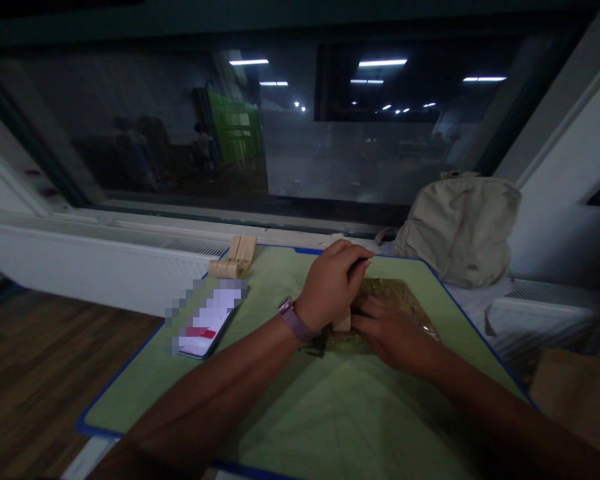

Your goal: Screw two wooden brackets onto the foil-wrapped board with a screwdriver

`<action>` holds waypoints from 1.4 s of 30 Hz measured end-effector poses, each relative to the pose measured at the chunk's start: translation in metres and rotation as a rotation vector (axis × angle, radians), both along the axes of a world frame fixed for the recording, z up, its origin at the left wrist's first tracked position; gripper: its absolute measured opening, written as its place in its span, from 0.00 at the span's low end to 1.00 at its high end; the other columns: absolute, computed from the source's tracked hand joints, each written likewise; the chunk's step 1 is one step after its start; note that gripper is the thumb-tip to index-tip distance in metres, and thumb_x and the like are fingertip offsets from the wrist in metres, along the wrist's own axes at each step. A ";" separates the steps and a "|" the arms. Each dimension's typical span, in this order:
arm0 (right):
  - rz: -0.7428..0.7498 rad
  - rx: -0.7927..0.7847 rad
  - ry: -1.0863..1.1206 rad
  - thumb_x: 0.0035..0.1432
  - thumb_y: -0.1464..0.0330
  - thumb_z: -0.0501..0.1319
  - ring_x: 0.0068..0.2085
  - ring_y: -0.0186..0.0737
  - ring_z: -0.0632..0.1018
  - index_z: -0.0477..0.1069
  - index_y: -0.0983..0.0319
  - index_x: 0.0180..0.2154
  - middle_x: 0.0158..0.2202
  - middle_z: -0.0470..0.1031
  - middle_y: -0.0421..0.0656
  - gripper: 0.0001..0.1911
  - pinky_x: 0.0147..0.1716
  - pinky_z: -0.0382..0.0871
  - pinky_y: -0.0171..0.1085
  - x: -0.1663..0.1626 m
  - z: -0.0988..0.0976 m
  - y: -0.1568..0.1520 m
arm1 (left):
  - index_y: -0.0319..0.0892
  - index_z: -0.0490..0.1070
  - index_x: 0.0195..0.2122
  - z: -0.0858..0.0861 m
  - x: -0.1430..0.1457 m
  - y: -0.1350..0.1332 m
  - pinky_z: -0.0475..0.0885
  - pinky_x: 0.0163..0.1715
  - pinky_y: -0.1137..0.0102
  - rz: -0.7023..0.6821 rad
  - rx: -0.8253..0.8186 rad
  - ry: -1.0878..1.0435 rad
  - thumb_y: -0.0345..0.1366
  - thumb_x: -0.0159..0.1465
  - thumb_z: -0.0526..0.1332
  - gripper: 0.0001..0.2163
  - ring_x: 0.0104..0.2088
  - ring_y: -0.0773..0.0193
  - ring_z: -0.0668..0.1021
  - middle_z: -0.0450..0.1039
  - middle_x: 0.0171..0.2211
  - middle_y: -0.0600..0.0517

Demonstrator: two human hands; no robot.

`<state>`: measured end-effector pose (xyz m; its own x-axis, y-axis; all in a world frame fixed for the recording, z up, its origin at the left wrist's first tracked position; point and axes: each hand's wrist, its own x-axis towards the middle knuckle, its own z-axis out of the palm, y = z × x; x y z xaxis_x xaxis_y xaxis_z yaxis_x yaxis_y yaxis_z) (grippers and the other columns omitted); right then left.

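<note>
My left hand [331,281], with a watch on its wrist, is held over the board with its fingers curled and closed. What they grip is hidden. Just below it a small light wooden piece [342,321] shows upright between my two hands; I cannot tell which hand touches it. My right hand [397,333] lies with fingers stretched out over a flat, shiny brown piece [400,297] that looks wrapped in tape. That brown piece rests on a green tabletop [300,413] with a blue edge, partly covered by both hands.
A phone [215,320], its screen lit and partly blurred out, lies to the left. Behind it stands a wooden holder [236,257]. A beige backpack [460,230] sits at the back right by the window [290,153]. A cardboard box [575,393] is at the lower right.
</note>
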<state>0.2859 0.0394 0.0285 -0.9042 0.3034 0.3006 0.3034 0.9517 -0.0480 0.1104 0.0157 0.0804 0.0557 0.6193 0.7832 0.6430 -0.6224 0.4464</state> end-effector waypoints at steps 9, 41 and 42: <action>-0.015 0.012 -0.002 0.55 0.82 0.56 0.59 0.54 0.71 0.75 0.60 0.50 0.58 0.71 0.53 0.24 0.57 0.66 0.58 0.001 -0.005 0.002 | 0.41 0.75 0.42 -0.002 0.002 -0.001 0.75 0.43 0.67 0.006 0.019 0.015 0.27 0.66 0.59 0.07 0.41 0.63 0.78 0.76 0.38 0.49; 0.052 0.026 0.048 0.60 0.80 0.55 0.57 0.48 0.72 0.73 0.59 0.52 0.60 0.71 0.48 0.22 0.56 0.65 0.50 0.001 -0.001 0.001 | 0.40 0.79 0.40 0.026 -0.072 0.018 0.74 0.49 0.63 -0.245 -0.304 -0.081 0.32 0.62 0.64 0.07 0.44 0.61 0.81 0.81 0.41 0.48; 0.054 0.026 0.051 0.60 0.80 0.56 0.57 0.48 0.72 0.73 0.59 0.53 0.60 0.70 0.48 0.22 0.56 0.65 0.51 0.001 -0.002 0.001 | 0.40 0.79 0.41 0.026 -0.071 0.018 0.74 0.49 0.63 -0.259 -0.311 -0.101 0.32 0.61 0.64 0.08 0.44 0.61 0.81 0.81 0.42 0.48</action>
<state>0.2869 0.0409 0.0265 -0.9023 0.2457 0.3544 0.2490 0.9678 -0.0368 0.0394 0.0337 0.1061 0.1733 0.8030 0.5702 0.4264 -0.5830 0.6916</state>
